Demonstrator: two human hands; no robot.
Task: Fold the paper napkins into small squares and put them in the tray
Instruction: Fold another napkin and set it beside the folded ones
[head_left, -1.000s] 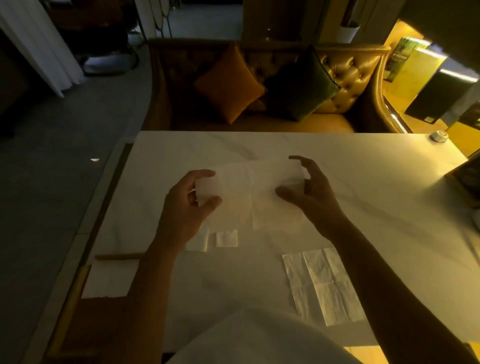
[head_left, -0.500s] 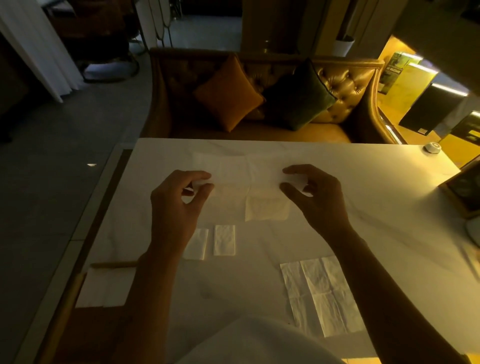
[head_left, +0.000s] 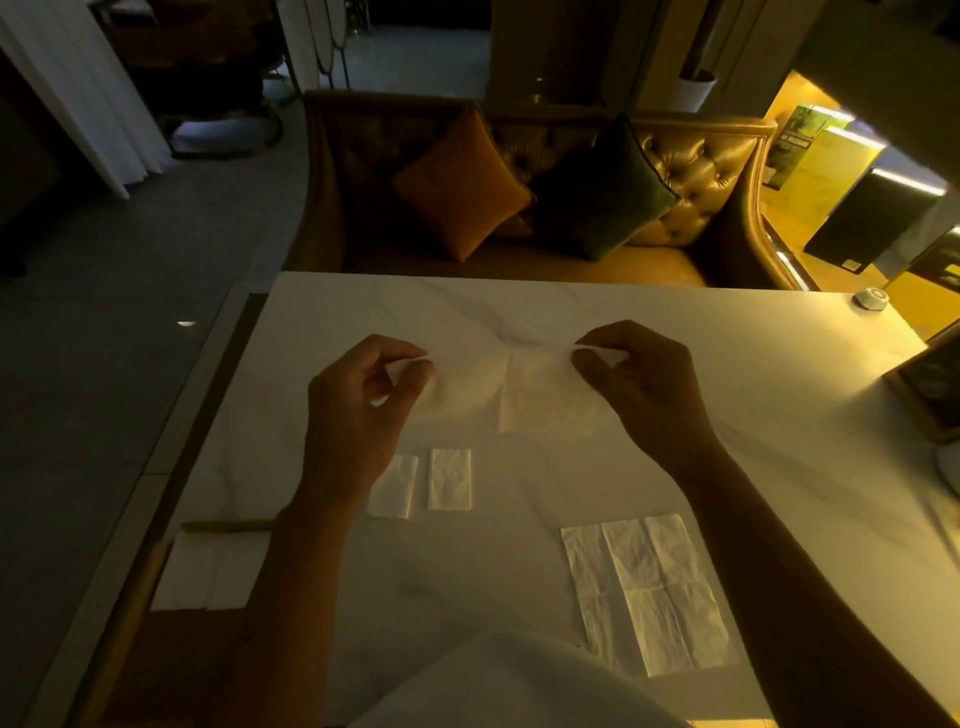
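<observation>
Napkin (head_left: 524, 395) pinched by both hands, over table (head_left: 727, 374)

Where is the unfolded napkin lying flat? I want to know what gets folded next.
In the head view, the unfolded napkin lies flat on the table, near the front edge, just left of the right forearm and right of the two small folded napkins.

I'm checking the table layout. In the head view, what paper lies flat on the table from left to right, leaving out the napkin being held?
Napkins in the tray → first folded napkin → second folded napkin → unfolded napkin.
</observation>
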